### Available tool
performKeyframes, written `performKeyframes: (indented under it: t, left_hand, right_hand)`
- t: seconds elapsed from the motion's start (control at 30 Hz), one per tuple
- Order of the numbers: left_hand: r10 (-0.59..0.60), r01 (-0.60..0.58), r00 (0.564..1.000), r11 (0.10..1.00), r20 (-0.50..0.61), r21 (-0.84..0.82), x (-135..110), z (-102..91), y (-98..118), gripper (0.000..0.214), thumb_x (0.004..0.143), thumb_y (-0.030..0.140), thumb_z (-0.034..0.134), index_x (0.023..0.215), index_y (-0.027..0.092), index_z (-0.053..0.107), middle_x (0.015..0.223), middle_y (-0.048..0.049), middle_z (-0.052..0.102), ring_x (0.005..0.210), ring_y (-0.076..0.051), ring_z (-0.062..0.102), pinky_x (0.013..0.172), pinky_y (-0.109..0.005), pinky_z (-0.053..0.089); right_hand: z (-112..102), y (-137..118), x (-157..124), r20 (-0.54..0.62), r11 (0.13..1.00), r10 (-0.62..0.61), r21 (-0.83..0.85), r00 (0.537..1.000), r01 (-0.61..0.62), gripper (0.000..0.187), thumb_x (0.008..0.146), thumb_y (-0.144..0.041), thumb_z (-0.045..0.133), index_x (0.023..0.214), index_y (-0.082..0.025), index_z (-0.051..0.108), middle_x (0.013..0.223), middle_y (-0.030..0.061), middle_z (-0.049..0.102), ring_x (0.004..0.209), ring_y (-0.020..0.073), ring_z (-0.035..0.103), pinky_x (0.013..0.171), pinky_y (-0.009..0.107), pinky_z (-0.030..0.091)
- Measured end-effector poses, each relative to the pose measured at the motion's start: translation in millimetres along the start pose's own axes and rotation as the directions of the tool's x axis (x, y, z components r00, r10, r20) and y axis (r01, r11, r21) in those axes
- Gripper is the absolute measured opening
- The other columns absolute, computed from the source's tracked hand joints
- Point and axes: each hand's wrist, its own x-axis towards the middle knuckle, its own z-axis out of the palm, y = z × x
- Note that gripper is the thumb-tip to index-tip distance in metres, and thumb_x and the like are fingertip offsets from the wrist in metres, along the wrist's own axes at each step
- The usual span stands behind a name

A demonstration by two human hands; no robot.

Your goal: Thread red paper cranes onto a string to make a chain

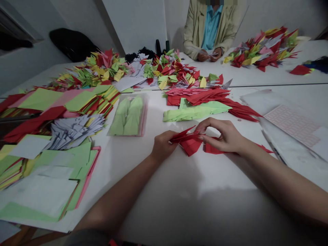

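Observation:
A red folded-paper piece [191,145] with pointed ends is held between my two hands above the white table. My left hand [165,145] is closed on its left end. At the piece's upper right, my right hand [221,135] pinches it between thumb and fingertips. More red folded paper [211,149] lies under my right hand, partly hidden by it. Just beyond my hands are a row of light green folded papers [197,112] and a stack of red folded papers [212,96].
A clear packet of green folded paper [126,116] lies left of centre. Stacks of coloured paper [41,99] and grey folded strips [77,131] cover the left side. Piles of folded pieces [261,51] stand farther back. Across the table a person [205,34] handles paper. Plastic sheets [294,126] lie right.

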Motion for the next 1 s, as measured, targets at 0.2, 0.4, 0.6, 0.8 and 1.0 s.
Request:
performKeyframes:
  t: [0.2,0.4,0.6,0.8,1.0]
  left_hand:
    - [-0.006,0.008,0.999,0.999,0.041,-0.04,-1.2,0.4,0.7,0.01,0.077,0.013,0.064,0.085,0.015,0.069,0.078,-0.0033,0.073,0.066,-0.013,0.065,0.061,-0.021,0.048]
    - [0.057,-0.056,0.998,0.997,0.02,-0.051,-1.6,3.8,0.8,0.006,0.079,0.016,0.064,0.076,0.015,0.069,0.068,-0.002,0.07,0.058,-0.011,0.061,0.056,-0.021,0.045]
    - [0.12,-0.119,0.993,0.991,0.007,-0.062,-2.7,6.0,2.6,0.011,0.082,0.019,0.064,0.073,0.016,0.069,0.063,-0.0013,0.066,0.054,-0.01,0.057,0.051,-0.02,0.042]
    - [0.162,-0.163,0.987,0.985,-0.008,-0.057,-1.1,5.6,2.7,0.011,0.083,0.018,0.063,0.074,0.016,0.068,0.065,-0.0013,0.067,0.055,-0.01,0.058,0.052,-0.02,0.044]
    - [0.173,-0.171,0.985,0.984,0.021,-0.049,-1.7,5.5,-0.1,0.01,0.081,0.012,0.062,0.074,0.018,0.067,0.068,-0.0012,0.068,0.058,-0.011,0.06,0.054,-0.022,0.045]
  right_hand:
    - [7.0,0.6,0.4,-0.025,0.998,-0.066,-0.004,0.997,0.066,0.01,0.088,-0.021,0.061,0.098,-0.019,0.063,0.082,0.0042,0.066,0.07,0.0145,0.06,0.065,0.027,0.051]
    - [23.6,8.5,-1.4,0.033,0.988,-0.141,-0.051,0.989,0.143,0.014,0.087,-0.022,0.061,0.1,-0.02,0.065,0.096,0.0088,0.063,0.087,0.0187,0.06,0.073,0.031,0.052]
    - [38.2,9.3,-4.4,0.041,0.981,-0.172,-0.083,0.984,0.175,0.018,0.085,-0.013,0.059,0.099,-0.022,0.066,0.098,0.0075,0.064,0.089,0.0193,0.059,0.074,0.033,0.051]
    - [45.0,10.0,-7.2,-0.01,0.973,-0.213,-0.089,0.977,0.212,0.019,0.087,-0.013,0.056,0.099,-0.023,0.067,0.093,0.006,0.067,0.084,0.0186,0.06,0.073,0.034,0.05]
    - [48.0,9.6,-8.2,-0.005,0.966,-0.242,-0.092,0.97,0.24,0.023,0.089,-0.015,0.052,0.105,-0.022,0.067,0.094,0.0077,0.068,0.085,0.0199,0.061,0.074,0.037,0.051]
